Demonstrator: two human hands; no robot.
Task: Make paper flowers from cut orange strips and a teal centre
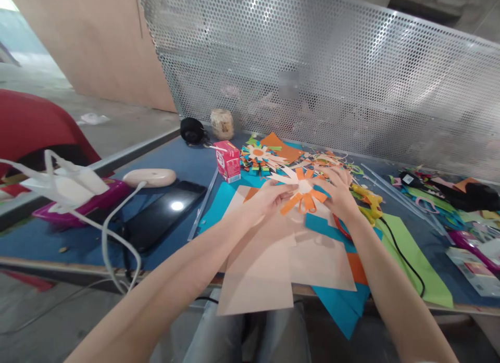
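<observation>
Both hands meet over a paper flower (pixel 301 188) with orange and cream petals, lying on sheets of cream paper (pixel 269 264). My left hand (pixel 269 196) pinches the flower's left side with closed fingers. My right hand (pixel 339 192) rests on its right side, fingers curled against the petals. A finished multicoloured paper flower (pixel 258 157) lies just beyond. A yellow glue gun (pixel 369 201) sits right of my right hand.
A blue table (pixel 97 238) carries a black phone (pixel 162 217), a small red carton (pixel 228 161), a white charger and cable (pixel 78 186), blue (pixel 344 300), green (pixel 414 259) and orange paper, and scraps at the right. A perforated metal screen (pixel 332 71) stands behind.
</observation>
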